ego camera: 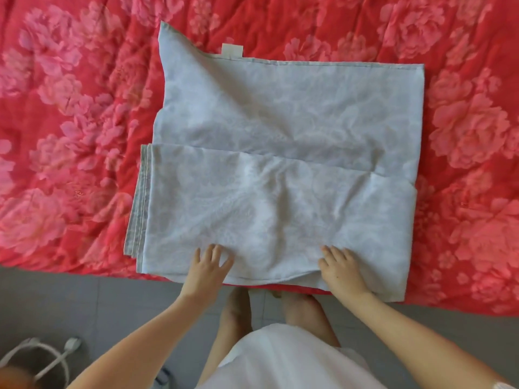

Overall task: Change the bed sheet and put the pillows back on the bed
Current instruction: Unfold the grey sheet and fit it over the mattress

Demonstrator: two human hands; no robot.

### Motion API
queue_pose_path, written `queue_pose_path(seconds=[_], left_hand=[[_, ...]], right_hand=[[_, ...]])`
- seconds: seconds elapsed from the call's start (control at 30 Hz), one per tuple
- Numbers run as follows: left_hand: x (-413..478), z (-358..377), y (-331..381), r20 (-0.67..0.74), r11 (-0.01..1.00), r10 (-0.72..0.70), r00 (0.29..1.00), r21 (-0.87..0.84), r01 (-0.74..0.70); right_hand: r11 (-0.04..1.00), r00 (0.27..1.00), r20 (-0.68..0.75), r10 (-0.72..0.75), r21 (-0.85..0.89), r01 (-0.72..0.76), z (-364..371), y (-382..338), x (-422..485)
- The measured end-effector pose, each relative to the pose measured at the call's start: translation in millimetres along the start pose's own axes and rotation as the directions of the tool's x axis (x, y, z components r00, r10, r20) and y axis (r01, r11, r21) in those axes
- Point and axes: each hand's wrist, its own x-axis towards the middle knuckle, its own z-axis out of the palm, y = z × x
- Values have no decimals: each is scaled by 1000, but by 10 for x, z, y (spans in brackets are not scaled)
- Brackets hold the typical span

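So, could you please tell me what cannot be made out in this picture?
Head view:
- Pillows: none visible; the bed runs past the frame edges.
- Folded sheet: lower layers hidden under its top fold.
- Label on its far edge: too small to read.
- White ringed object on the floor: blurred, cut off lower left.

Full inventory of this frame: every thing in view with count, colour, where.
folded sheet: one, pale blue-grey, lying on the bed cover, centre
label: one, white, at the sheet's far edge
bed cover: one, red with pink flowers, under the sheet
floor: grey tiles, along the bed's near side
ring-shaped object: one, white, on the floor lower left; type unclear
garment: one, white, bottom centre, worn
legs: two, bare, by the bed's edge
left hand: one, flat on the sheet's near edge
right hand: one, flat on the same edge
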Motion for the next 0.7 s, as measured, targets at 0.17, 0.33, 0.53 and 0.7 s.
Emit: queue_pose_path(seconds=[0.17,0.33,0.53,0.7], left_hand=[[55,-174,-218,-133,991,-28,991,-135,10],[-33,-1042,-735,-373,905,-321,870,-392,166],[-302,-2603,-1050,-575,953,-216,789,-298,44],[-573,-3752,-1223,-565,974,-202,800,-204,101]], right_hand=[[921,948,-239,210,374,-110,-536,154,-155],[807,835,-393,384,583,-96,-1278,490,-395],[710,664,-561,494,702,65,-2334,871,-763],[644,578,-618,533,739,197,-3007,886,-1240]])
